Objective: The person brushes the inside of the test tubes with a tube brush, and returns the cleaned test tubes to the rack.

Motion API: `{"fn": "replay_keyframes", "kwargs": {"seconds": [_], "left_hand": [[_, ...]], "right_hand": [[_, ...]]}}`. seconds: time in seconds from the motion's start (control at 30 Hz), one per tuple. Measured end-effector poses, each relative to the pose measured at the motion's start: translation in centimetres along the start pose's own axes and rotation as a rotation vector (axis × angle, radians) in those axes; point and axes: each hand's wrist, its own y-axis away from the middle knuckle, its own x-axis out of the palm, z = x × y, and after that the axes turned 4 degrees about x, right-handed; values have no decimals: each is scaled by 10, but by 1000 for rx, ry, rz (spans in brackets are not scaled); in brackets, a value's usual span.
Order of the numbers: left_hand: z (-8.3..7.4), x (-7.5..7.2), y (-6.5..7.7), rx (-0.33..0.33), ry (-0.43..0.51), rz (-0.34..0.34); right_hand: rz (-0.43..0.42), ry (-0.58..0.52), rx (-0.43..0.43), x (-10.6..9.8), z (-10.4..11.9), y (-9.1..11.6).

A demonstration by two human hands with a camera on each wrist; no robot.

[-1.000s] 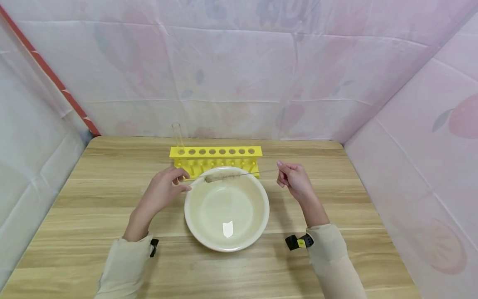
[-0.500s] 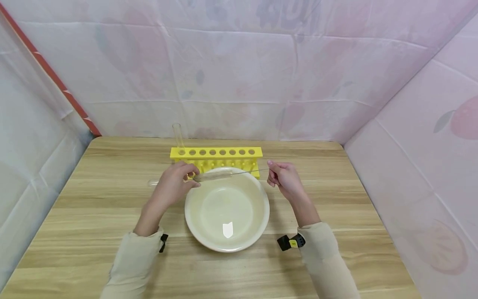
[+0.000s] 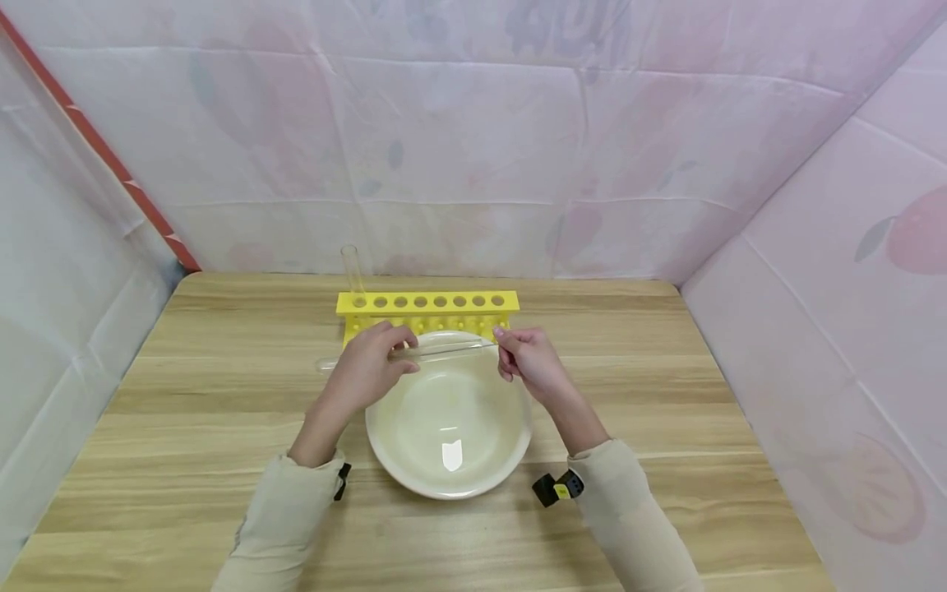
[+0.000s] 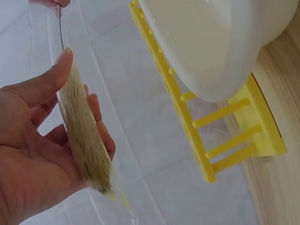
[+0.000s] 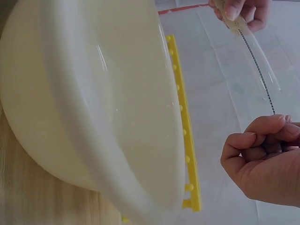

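Note:
My left hand (image 3: pixel 370 368) holds a clear glass test tube (image 3: pixel 451 349) between thumb and fingers, above the far rim of a cream basin (image 3: pixel 376 436). Inside the tube, within the left hand's grasp, lie the pale bristles of a test tube brush (image 4: pixel 84 126), as the left wrist view shows. The brush's twisted wire (image 5: pixel 258 65) comes out of the tube's mouth. My right hand (image 3: pixel 534 360) pinches that wire close to the mouth, thumb against curled fingers. Liquid appears to lie in the basin, with a bright reflection on it.
Behind the basin stands a yellow test tube rack (image 3: pixel 429 304) with a row of holes and pegs. Another glass test tube (image 3: pixel 353 271) stands upright in its leftmost hole. The wooden table (image 3: pixel 222 370) is bordered by printed cloth walls (image 3: pixel 459 148).
The brush has slid left into the test tube, its bristles passing from outside the mouth to within the left hand's grasp. My right hand has moved left and my left hand right.

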Motion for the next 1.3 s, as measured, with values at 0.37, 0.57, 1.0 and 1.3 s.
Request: {"fn": "replay_keyframes", "kwargs": {"seconds": [0.37, 0.57, 1.0, 1.3], "left_hand": [[-3, 3, -2, -17, 23, 35], [-1, 1, -1, -8, 16, 36], [-2, -5, -1, 48, 44, -8], [-3, -5, -2, 73, 98, 13]], "right_hand": [[36, -30, 9, 11, 0, 0], [53, -48, 30, 10, 0, 0], [103, 67, 36, 4, 6, 1], [114, 153, -56, 2, 9, 2]]}}
